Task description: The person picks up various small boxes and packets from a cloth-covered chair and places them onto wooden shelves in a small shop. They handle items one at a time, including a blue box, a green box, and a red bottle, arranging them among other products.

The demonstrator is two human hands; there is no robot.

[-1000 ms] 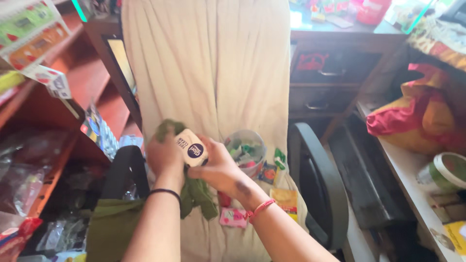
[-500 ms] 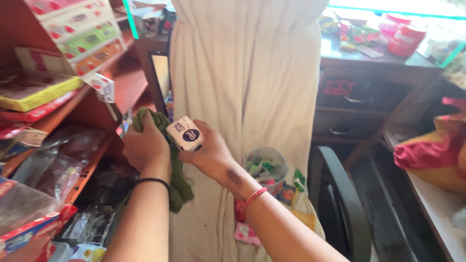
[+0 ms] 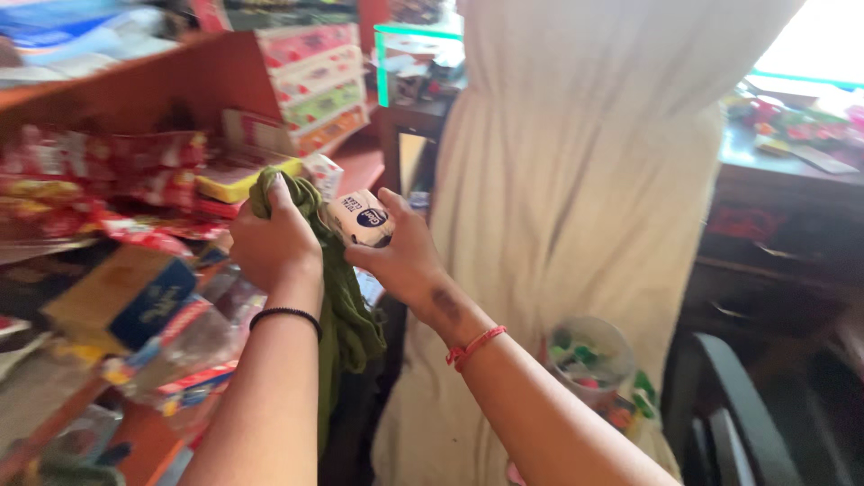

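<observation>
My left hand (image 3: 270, 241) grips a green cloth (image 3: 340, 306) that hangs down past my wrist, which wears a black band. My right hand (image 3: 405, 256) holds a small cream-coloured box with a dark round label (image 3: 360, 219), tilted, its end touching the cloth. A red thread bracelet sits on my right wrist. Both hands are raised in front of a red shelf unit (image 3: 162, 99) packed with goods.
Stacked colourful boxes (image 3: 315, 81) and shiny packets (image 3: 108, 171) fill the shelves at left. A chair draped in cream fabric (image 3: 594, 180) stands ahead, with a clear jar of small items (image 3: 585, 355) on its seat. A dark wooden desk (image 3: 774, 207) is at right.
The view has swung left toward the shelves. Both hands have risen with the cloth and the box, closer to the shelf goods.
</observation>
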